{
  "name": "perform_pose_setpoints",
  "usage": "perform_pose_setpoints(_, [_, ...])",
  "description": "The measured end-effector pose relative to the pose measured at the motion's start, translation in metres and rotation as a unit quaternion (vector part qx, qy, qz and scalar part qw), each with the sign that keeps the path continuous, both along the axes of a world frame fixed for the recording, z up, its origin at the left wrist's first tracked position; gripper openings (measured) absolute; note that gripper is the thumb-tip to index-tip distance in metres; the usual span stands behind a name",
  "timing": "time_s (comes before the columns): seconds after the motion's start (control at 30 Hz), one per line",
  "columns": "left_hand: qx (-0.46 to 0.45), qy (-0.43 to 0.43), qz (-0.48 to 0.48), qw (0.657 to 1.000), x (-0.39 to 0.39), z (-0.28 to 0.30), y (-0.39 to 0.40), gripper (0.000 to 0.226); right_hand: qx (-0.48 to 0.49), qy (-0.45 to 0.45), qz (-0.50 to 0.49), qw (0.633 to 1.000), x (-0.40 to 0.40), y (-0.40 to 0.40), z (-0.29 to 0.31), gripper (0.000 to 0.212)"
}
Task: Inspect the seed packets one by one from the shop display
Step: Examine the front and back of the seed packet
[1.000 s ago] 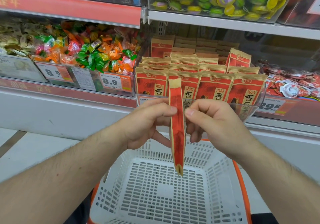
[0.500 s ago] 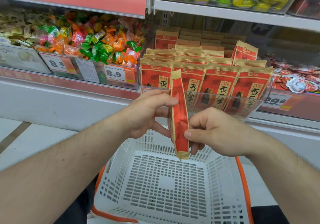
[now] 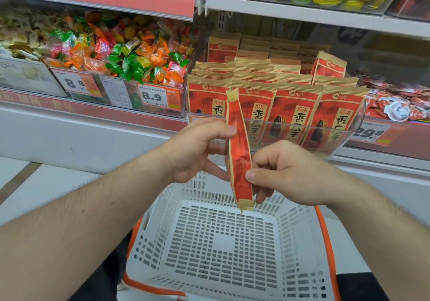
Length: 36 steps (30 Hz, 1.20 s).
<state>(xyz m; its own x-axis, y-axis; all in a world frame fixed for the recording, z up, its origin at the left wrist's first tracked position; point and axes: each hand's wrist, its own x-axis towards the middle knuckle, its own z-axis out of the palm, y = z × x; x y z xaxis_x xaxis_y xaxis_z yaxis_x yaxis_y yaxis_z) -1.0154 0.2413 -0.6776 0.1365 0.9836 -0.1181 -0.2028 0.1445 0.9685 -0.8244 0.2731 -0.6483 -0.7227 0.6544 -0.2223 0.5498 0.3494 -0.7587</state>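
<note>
Above the basket (image 3: 223,242), left hand (image 3: 197,149) and right hand (image 3: 290,172) pinch one seed packet (image 3: 238,151) edge-on

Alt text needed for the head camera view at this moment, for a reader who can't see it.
Two bare hands hold one red seed packet edge-on above a white shopping basket: the left hand pinches its upper part, the right hand its lower part. Behind, matching packets stand in rows in a clear shelf bin beside wrapped candies.

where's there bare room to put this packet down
The white basket below both hands is bare inside. The clear bin of seed packets is crowded; so is the candy bin left of it. The held packet hangs over the basket's far rim.
</note>
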Motion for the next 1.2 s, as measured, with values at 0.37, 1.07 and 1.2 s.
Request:
perform_pose_setpoints(0.37, [0.03, -0.012, -0.078, 0.996, -0.003, 0.001, -0.005, 0.045, 0.014, 0.117, -0.103, 0.988, 0.003, 0.012, -0.01, 0.051])
perform_pose_setpoints(1.07, [0.007, -0.017, 0.021, 1.0, -0.003, 0.0, -0.002, 0.032, -0.101, 0.217, -0.265, 0.934, -0.011, 0.012, -0.027, 0.021])
perform_pose_setpoints(1.2, [-0.003, 0.0, 0.059, 0.998, 0.001, -0.001, -0.002, 0.038, -0.037, 0.212, -0.28, 0.936, -0.014, 0.009, -0.028, 0.027])
